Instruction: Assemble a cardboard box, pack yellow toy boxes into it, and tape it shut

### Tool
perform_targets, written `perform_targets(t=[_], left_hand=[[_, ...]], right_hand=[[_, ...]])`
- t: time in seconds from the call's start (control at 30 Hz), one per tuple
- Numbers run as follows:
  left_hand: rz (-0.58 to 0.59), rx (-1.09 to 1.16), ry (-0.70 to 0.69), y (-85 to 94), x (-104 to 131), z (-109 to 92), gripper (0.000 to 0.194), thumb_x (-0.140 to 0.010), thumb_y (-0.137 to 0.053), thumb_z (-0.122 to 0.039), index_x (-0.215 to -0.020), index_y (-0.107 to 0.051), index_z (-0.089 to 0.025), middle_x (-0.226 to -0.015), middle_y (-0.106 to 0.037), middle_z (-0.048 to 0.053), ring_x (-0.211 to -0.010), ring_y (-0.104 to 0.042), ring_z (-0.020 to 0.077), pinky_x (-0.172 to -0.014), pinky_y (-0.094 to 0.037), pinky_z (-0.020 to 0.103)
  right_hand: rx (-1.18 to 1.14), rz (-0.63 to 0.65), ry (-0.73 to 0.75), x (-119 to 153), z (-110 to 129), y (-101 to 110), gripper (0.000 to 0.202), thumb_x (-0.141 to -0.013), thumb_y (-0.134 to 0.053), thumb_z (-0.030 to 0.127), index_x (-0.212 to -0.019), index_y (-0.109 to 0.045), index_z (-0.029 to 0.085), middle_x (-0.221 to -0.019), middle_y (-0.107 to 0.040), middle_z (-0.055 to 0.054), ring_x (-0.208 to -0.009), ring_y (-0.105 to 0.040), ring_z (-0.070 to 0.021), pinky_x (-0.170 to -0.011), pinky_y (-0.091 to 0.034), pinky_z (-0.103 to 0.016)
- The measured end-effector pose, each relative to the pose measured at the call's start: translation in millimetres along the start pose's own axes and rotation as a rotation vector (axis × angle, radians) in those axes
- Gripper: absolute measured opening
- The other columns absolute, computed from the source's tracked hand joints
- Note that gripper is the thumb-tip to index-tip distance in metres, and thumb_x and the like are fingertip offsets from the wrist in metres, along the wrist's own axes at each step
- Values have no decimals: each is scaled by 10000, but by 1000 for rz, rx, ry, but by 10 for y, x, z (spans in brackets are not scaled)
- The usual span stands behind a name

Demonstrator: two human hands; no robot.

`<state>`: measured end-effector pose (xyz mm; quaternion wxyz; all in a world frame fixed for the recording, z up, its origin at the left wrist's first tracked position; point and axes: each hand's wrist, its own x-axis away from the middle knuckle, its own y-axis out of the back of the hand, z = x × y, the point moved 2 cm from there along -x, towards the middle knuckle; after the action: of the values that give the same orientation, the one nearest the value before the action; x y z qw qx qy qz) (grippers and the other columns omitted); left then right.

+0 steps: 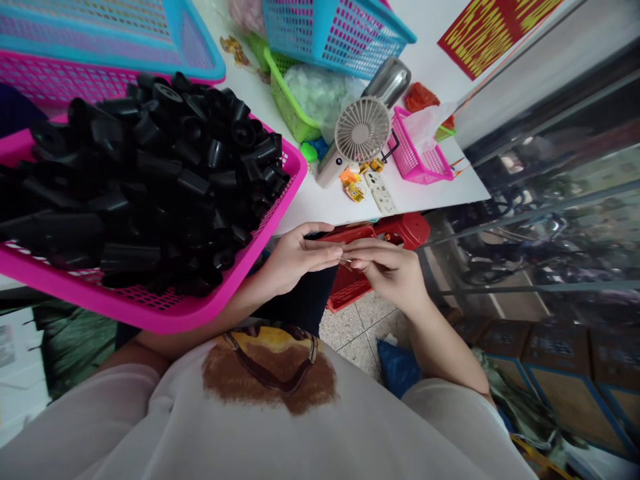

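My left hand (303, 257) and my right hand (387, 267) meet at the fingertips above my lap, just off the table's front edge. Between them is a small, thin, shiny piece (345, 260), too small to name. The fingers of both hands are pinched around it. Over my left forearm juts a pink basket (295, 167), heaped with short black plastic tubes (165, 173). Below the hands stands a red basket (350, 287), partly hidden by them.
On the white table (320, 207) stand a small fan (363, 130), a metal flask (390, 80), a green basket (295, 110) of clear bags, a pink tissue basket (425, 163) and small yellow trinkets (354, 190). Blue baskets (340, 40) are stacked behind. Boxes (565, 360) line the right side.
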<state>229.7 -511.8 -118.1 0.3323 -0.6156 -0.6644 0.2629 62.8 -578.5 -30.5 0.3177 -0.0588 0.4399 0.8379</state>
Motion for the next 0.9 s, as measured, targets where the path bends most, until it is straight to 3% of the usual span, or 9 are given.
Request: perform_targets(t=[0.07, 0.17, 0.3, 0.47, 0.6, 0.7, 0.8, 0.9], left_hand=[[2, -22, -38, -6, 9, -11, 578, -713, -971, -227, -1174, -622, -202, -950, -837, 35, -923, -821, 200, -932, -649, 335], [19, -123, -123, -25, 41, -49, 564, -742, -950, -239, -1196, -616, -206, -968, -838, 37, -947, -825, 204, -931, -639, 304], [57, -256, -172, -58, 96, -93, 581, -774, -911, -211, -1268, -605, -217, -1008, -836, 52, -955, -829, 221, -891, -647, 291], [47, -243, -173, -51, 91, -105, 537, -774, -915, -243, -1240, -654, -189, -1154, -821, 104, -1083, -809, 241, -977, -638, 317], [34, -310, -155, 12, 36, -91, 568, -783, -920, -291, -1274, -666, -166, -1019, -843, 93, -985, -828, 239, -922, -656, 323], [63, -364, -185, 37, 33, -123, 624, -751, -948, -308, -1294, -667, -181, -1035, -851, 93, -1024, -828, 258, -944, -654, 332], [62, -560, -247, 10, 114, -180, 528, -787, -925, -339, -1250, -699, -223, -1052, -856, 73, -1002, -834, 253, -920, -657, 313], [-66, -941, -384, 58, 191, -198, 373, -843, -863, -331, -1182, -716, -282, -977, -861, 11, -844, -840, 231, -791, -655, 285]], right_hand=[[-112, -59, -147, 13, -72, 20, 130, -1009, -745, 327, -1084, -828, 259, -1062, -849, -49, -983, -821, -190, -892, -709, -349], [-315, -52, -372, 42, -181, 11, 329, -953, -805, 508, -1139, -813, 238, -1064, -849, -68, -937, -828, -196, -862, -724, -368], [-542, 59, -533, 76, -262, -18, 386, -870, -895, 482, -1148, -824, 224, -961, -852, -55, -809, -825, -183, -781, -737, -355], [-518, -25, -456, 108, -254, -9, 344, -813, -945, 327, -1131, -838, 253, -1038, -860, -41, -852, -831, -179, -856, -736, -370], [-428, -59, -367, 129, -193, -33, 349, -857, -896, 324, -1191, -823, 254, -1112, -853, -49, -993, -832, -202, -946, -721, -405], [-360, -88, -306, 123, -166, -60, 333, -914, -838, 309, -1242, -799, 264, -1141, -848, -45, -1049, -824, -202, -981, -710, -416], [-359, -149, -275, 166, -135, -159, 320, -949, -798, 310, -1267, -776, 286, -1159, -845, -23, -1051, -822, -185, -1004, -698, -406], [-393, -237, -334, 284, -165, -420, 377, -934, -799, 455, -1255, -755, 261, -1135, -848, -33, -1030, -828, -204, -1002, -695, -413]])
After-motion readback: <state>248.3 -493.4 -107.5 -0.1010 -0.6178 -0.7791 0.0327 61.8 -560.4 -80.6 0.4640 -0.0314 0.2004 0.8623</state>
